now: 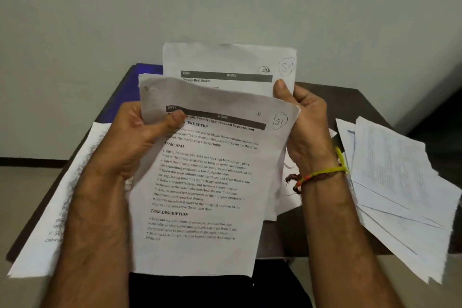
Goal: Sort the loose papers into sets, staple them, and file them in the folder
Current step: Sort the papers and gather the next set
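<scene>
I hold printed sheets up over a small dark table. My left hand pinches the front sheet near its top left corner, thumb on the print. That sheet is marked "S1" in a circle and its top edge curls forward. My right hand grips the sheets behind it at their right edge, thumb up on the paper. The top of a second page with a grey header shows behind. A blue folder peeks out at the table's far left, mostly hidden by the sheets.
A fanned pile of loose papers hangs over the table's right edge. More sheets lie on the left, overhanging the front left corner. A pale wall rises behind the table. No stapler is in view.
</scene>
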